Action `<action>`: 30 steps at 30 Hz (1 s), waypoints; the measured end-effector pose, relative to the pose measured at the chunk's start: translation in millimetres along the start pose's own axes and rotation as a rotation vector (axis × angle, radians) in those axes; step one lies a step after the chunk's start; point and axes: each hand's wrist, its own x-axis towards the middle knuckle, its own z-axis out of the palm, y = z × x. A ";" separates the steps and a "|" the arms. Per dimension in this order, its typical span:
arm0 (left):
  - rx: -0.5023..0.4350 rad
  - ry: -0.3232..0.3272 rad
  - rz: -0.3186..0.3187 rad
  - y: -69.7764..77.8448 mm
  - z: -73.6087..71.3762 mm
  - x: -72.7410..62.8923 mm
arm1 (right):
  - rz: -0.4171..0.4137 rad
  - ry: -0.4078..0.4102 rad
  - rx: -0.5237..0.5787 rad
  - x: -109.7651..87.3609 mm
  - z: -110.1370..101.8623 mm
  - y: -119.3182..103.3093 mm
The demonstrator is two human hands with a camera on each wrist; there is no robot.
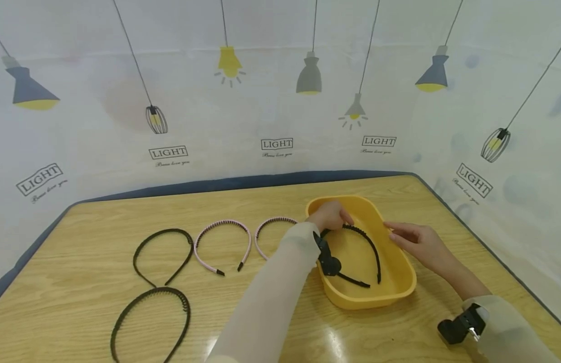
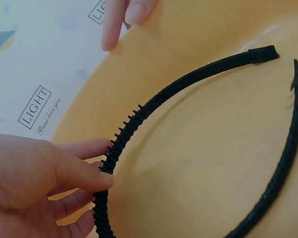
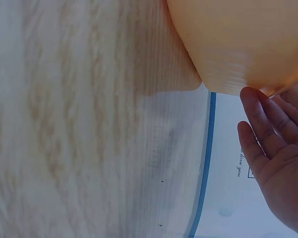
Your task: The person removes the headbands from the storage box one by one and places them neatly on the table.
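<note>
My left hand [image 1: 330,216] reaches into a yellow plastic basin [image 1: 395,272]. Between thumb and fingers it pinches a black headband [image 1: 372,243] by its toothed top. In the left wrist view, the black headband [image 2: 188,79] lies within the basin, its two free ends pointing away from the left hand [image 2: 44,173]. At the basin's far right side is my right hand [image 1: 423,247], its fingertips touching the rim. The right wrist view shows the right hand's [image 3: 283,153] fingers fairly straight against the basin's outer wall [image 3: 238,49], some tips hidden behind it.
Left of the basin on the wooden table [image 1: 89,237] lie a pink headband [image 1: 249,242] and another pink headband [image 1: 256,239], partly hidden by my left sleeve. Farther left are a black headband [image 1: 135,252] and a nearer black one [image 1: 114,327]. A printed curtain [image 1: 216,111] surrounds the table.
</note>
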 end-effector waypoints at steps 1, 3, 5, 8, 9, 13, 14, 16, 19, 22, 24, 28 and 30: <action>-0.013 0.002 0.001 0.5 -0.6 -0.7 | 0.003 -0.002 0.002 -0.3 -0.2 -0.5; -0.025 0.004 0.011 0.9 -2.1 -0.7 | 0.003 -0.003 0.004 -1.0 -0.3 -0.9; -0.041 0.002 0.014 1.7 -4.5 -0.7 | 0.004 -0.002 0.003 -1.5 -0.3 -1.1; -0.030 0.002 0.042 1.9 -9.3 1.1 | 0.004 0.000 0.002 -1.7 0.1 -1.1; -0.029 0.002 0.051 1.9 -11.0 1.5 | 0.007 -0.001 0.003 -1.6 0.1 -1.1; -0.010 0.009 0.084 2.6 -18.0 1.8 | 0.012 -0.002 0.005 -0.6 0.1 -1.9; -0.013 0.014 0.088 2.8 -19.7 1.5 | 0.015 -0.004 0.002 -0.5 0.0 -2.3; -0.016 0.026 0.095 3.1 -22.8 0.9 | 0.020 -0.004 -0.004 -0.1 -0.3 -2.9; -0.036 0.041 0.102 4.3 -27.2 -0.8 | 0.027 -0.002 -0.015 0.0 -0.4 -3.1; -0.055 0.053 0.113 6.1 -31.3 -2.9 | 0.023 0.004 -0.020 0.2 0.1 -2.7; -0.061 0.058 0.126 7.6 -34.0 -4.2 | 0.019 0.010 -0.026 0.2 0.6 -2.4; -0.055 0.069 0.155 13.0 -40.4 -7.3 | 0.020 0.012 -0.035 -0.2 0.6 -2.2; -0.047 0.075 0.168 16.2 -43.4 -8.5 | 0.018 0.009 -0.038 -0.7 0.0 -2.4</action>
